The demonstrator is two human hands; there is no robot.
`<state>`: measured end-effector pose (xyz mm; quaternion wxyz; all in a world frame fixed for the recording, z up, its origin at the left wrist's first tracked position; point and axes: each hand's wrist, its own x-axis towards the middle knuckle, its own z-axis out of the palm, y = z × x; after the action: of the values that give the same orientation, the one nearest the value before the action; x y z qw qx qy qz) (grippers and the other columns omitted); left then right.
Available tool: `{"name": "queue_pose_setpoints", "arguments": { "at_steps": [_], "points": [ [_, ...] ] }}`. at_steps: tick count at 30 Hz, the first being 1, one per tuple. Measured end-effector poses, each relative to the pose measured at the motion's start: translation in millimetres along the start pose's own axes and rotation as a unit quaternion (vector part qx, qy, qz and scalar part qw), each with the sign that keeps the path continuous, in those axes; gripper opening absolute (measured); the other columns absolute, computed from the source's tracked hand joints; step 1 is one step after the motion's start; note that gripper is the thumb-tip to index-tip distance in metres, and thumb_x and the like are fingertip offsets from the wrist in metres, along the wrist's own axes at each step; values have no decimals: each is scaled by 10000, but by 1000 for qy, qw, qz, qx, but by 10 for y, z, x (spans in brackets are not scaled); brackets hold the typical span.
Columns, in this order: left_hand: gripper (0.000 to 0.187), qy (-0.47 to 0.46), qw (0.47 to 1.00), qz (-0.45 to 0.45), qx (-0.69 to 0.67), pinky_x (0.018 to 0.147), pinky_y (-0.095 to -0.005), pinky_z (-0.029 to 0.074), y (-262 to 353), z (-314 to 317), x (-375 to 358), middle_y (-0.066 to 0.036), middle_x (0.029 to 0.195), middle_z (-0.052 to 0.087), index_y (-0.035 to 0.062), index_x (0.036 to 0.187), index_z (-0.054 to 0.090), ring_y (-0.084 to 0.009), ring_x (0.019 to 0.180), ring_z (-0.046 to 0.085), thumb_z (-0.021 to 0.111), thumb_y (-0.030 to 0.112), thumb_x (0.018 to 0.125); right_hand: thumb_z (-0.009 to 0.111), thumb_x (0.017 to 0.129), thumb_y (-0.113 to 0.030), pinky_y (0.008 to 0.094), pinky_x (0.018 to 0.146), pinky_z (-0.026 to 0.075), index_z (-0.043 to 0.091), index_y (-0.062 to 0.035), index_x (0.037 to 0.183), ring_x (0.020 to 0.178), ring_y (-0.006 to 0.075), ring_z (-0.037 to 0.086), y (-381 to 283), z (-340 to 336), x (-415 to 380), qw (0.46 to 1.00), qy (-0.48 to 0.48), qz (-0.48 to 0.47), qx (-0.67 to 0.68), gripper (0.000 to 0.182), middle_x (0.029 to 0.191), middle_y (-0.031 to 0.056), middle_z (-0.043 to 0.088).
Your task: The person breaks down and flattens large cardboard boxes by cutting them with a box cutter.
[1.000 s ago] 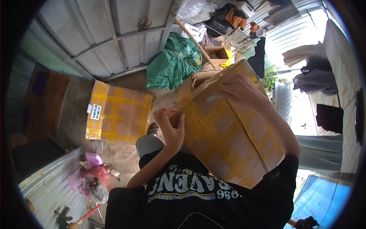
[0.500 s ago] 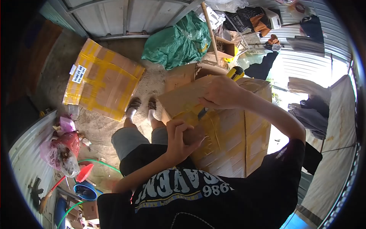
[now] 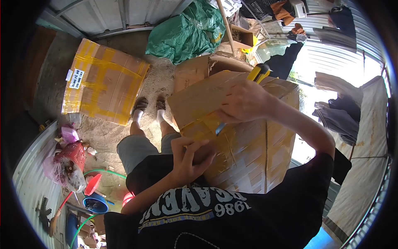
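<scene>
A large cardboard box (image 3: pixel 248 153), crossed with yellow tape, is tilted in front of my torso. My right hand (image 3: pixel 246 101) is closed around a yellow-and-black box cutter (image 3: pixel 259 73). Its blade (image 3: pixel 220 128) points down at the taped face, by a strip of yellow tape (image 3: pixel 203 126). At the box's left edge, my left hand (image 3: pixel 188 159) is curled, with thumb and fingers bent toward each other. Whatever lies between those fingers is in shadow, and I cannot make it out.
Another taped cardboard box (image 3: pixel 110 83) lies on the sandy floor beyond my feet. An opened carton (image 3: pixel 192 74) and a green plastic bag (image 3: pixel 178 37) are behind the large box. A blue bucket (image 3: pixel 94 204) and a red basket (image 3: pixel 74 153) are at left.
The cutter's blade has stayed close to the taped face, its handle tilting slightly. My left hand has shifted a little down and left. The whole view has moved slightly.
</scene>
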<state>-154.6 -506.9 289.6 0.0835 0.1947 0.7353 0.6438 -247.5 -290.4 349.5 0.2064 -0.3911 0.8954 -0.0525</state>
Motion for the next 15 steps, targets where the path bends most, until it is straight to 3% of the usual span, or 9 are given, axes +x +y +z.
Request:
{"name": "queue_pose_setpoints", "arguments": {
  "at_steps": [8, 11, 13, 15],
  "points": [
    [380, -17, 999, 33, 38, 664, -296, 389, -52, -52, -25, -106, 900, 415, 52, 971, 575, -217, 801, 440, 708, 79, 616, 511, 769, -279, 277, 485, 412, 468, -146, 502, 495, 139, 493, 605, -345, -863, 987, -64, -16, -146, 301, 507, -23, 456],
    [366, -19, 998, 40, 47, 662, -294, 379, -46, -98, -60, -104, 896, 406, 54, 971, 576, -215, 793, 430, 694, 87, 626, 541, 736, -237, 281, 493, 399, 454, -127, 510, 496, 143, 471, 700, -434, -1227, 987, -17, 25, -160, 266, 511, -13, 434],
    [354, -29, 998, 32, 50, 667, -288, 367, -54, -97, -70, -100, 887, 396, 54, 967, 575, -213, 783, 418, 680, 94, 632, 594, 610, -193, 286, 490, 382, 441, -114, 523, 510, 153, 451, 839, -469, -1454, 981, -27, 31, -190, 193, 538, 0, 406],
    [345, -29, 998, 25, 44, 681, -290, 360, -35, -96, -102, -101, 886, 393, 53, 964, 574, -215, 788, 414, 674, 91, 636, 583, 653, -193, 284, 493, 381, 432, -110, 527, 520, 149, 457, 970, -515, -1644, 973, -51, 34, -222, 214, 532, -1, 401]
  ]
}}
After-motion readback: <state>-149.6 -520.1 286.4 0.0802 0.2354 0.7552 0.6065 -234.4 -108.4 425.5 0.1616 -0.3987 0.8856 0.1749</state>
